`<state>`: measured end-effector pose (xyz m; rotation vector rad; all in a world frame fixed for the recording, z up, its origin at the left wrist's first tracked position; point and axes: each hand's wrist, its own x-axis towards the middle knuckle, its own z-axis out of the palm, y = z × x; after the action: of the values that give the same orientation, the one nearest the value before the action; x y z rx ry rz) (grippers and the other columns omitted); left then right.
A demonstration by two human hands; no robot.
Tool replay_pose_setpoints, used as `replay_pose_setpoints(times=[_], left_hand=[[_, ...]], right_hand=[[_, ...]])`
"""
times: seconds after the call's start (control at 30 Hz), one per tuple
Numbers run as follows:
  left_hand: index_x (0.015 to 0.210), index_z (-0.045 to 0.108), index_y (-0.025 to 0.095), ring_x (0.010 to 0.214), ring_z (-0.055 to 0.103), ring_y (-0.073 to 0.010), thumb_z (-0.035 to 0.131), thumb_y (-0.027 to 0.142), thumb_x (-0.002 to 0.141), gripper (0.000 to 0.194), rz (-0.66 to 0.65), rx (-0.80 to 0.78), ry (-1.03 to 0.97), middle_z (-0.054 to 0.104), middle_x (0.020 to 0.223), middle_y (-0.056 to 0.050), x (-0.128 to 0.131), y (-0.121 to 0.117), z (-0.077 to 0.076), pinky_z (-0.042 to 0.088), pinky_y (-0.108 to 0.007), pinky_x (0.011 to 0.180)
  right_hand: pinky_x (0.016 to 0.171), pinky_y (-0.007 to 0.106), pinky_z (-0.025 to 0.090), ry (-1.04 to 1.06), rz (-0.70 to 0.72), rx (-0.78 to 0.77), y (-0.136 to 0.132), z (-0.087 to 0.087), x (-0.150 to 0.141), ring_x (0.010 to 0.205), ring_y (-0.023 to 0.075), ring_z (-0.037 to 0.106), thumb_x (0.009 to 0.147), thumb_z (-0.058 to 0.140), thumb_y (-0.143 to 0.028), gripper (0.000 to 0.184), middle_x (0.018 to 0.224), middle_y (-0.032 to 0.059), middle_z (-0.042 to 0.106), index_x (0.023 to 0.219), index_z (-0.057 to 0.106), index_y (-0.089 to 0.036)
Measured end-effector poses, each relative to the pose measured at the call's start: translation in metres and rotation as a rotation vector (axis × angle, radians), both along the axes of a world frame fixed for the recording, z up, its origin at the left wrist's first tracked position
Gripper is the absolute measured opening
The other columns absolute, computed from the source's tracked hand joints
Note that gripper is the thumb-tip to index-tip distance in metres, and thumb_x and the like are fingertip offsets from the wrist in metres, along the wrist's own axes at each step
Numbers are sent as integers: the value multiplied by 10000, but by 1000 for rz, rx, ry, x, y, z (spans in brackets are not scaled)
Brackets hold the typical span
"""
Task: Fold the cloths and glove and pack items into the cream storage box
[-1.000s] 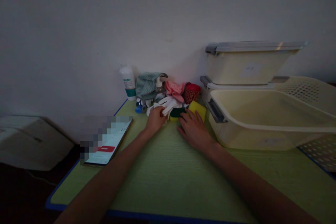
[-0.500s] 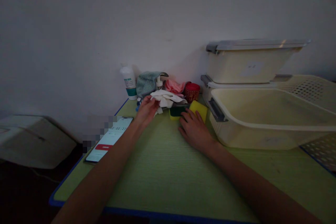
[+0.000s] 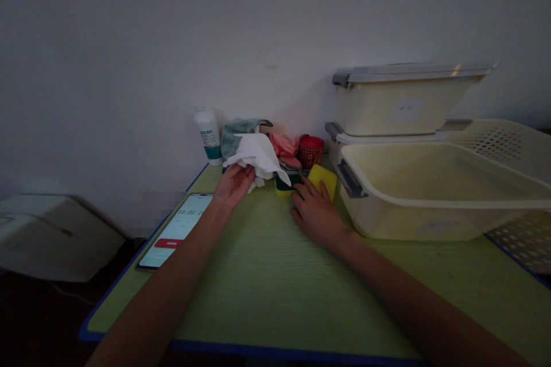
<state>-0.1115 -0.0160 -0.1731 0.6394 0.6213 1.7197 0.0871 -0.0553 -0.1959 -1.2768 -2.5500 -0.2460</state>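
Observation:
My left hand (image 3: 235,184) grips a limp white tissue or thin cloth (image 3: 258,152), its palm turned partly up and fingers curled beneath the white sheet. Behind the sheet lies a grey-green cloth (image 3: 235,133). My right hand (image 3: 316,212) lies palm down with fingers spread, touching the two sponges. One is a yellow sponge with a dark green scouring side (image 3: 283,188); the other is a plain yellow sponge (image 3: 325,178), tilted up beside the cream basin. Pink cloth (image 3: 284,144) and a red lidded container (image 3: 310,152) sit just behind the sponges.
A cream basin with grey handles (image 3: 413,221) stands on the right, before a lidded storage box (image 3: 387,109) and a perforated basket (image 3: 508,143). At the back left is a white bottle (image 3: 209,135). A phone (image 3: 174,232) showing a timer lies along the green table's (image 3: 275,292) left edge.
My left hand has lifted the white sheet and drawn it slightly left, so it hangs draped over the fingers. The right hand stays on the sponges.

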Motion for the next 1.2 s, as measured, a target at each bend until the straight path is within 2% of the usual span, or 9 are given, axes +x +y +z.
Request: replay_pose_setpoints(times=[0.1, 0.27, 0.4, 0.57, 0.7, 0.8, 0.9, 1.03, 1.2], left_hand=[[945, 611, 184, 938, 626, -141, 372, 112, 894, 255, 78, -35, 146, 687, 841, -42, -6, 6, -5, 526, -226, 784], [792, 571, 190, 851, 629, -141, 470, 198, 858, 120, 128, -45, 292, 659, 798, -22, -7, 10, -11, 526, -228, 707], [780, 535, 197, 812, 619, -121, 564, 236, 788, 49, 73, 17, 393, 643, 850, -3, 10, 4, -15, 506, -247, 743], [768, 599, 168, 852, 606, -162, 627, 165, 689, 84, -86, 141, 638, 655, 849, -23, 44, -13, -21, 479, -312, 822], [695, 663, 170, 1000, 577, -212, 614, 32, 601, 174, -173, 286, 912, 672, 942, -50, 56, -22, -24, 414, -339, 949], [677, 676, 184, 952, 593, -197, 553, 41, 658, 189, -67, 338, 1104, 668, 932, -53, 51, -19, -27, 430, -338, 921], [690, 667, 184, 863, 596, -181, 535, 91, 707, 162, 67, 296, 1102, 647, 866, -55, 40, -13, -30, 467, -325, 833], [699, 633, 176, 842, 581, -165, 536, 121, 716, 112, 180, 250, 1078, 608, 871, -46, 28, -5, -31, 475, -287, 757], [780, 589, 166, 709, 559, -135, 551, 102, 693, 115, 287, 170, 1070, 578, 843, -25, 24, 22, -15, 463, -274, 695]], right_hand=[[1059, 590, 225, 24, 14, 5, 0, 0, 0, 1310, 336, 318, 871, 476, -209, 262, 1254, 146, 543, 1073, 607, -108], [1032, 511, 317, 154, 42, 90, 0, 4, 2, 1203, 288, 447, 866, 476, -206, 215, 1193, 151, 571, 1021, 598, -120], [869, 398, 461, 315, 143, 271, -3, 8, 4, 1021, 243, 544, 882, 416, -205, 232, 1135, 173, 585, 1013, 581, -108], [885, 400, 440, 342, 247, 439, -12, 12, 6, 1077, 239, 518, 901, 351, -197, 303, 1173, 150, 585, 1078, 588, -133], [988, 415, 378, 278, 158, 305, -8, 10, 2, 1215, 261, 427, 908, 384, -241, 390, 1315, 163, 502, 1251, 500, -94], [1035, 450, 333, 171, 39, 132, 1, 3, 3, 1253, 280, 403, 909, 422, -325, 469, 1350, 165, 476, 1315, 444, -91], [1060, 475, 293, 42, 5, 32, 6, -3, 7, 1269, 298, 395, 897, 457, -339, 480, 1366, 158, 466, 1306, 461, -89], [1071, 484, 273, 0, -24, 18, 4, -4, 7, 1296, 310, 363, 884, 484, -346, 507, 1393, 171, 430, 1312, 458, -74], [1060, 497, 285, 16, -29, 23, 2, -3, 4, 1303, 309, 358, 872, 509, -342, 505, 1384, 173, 441, 1311, 465, -96]])
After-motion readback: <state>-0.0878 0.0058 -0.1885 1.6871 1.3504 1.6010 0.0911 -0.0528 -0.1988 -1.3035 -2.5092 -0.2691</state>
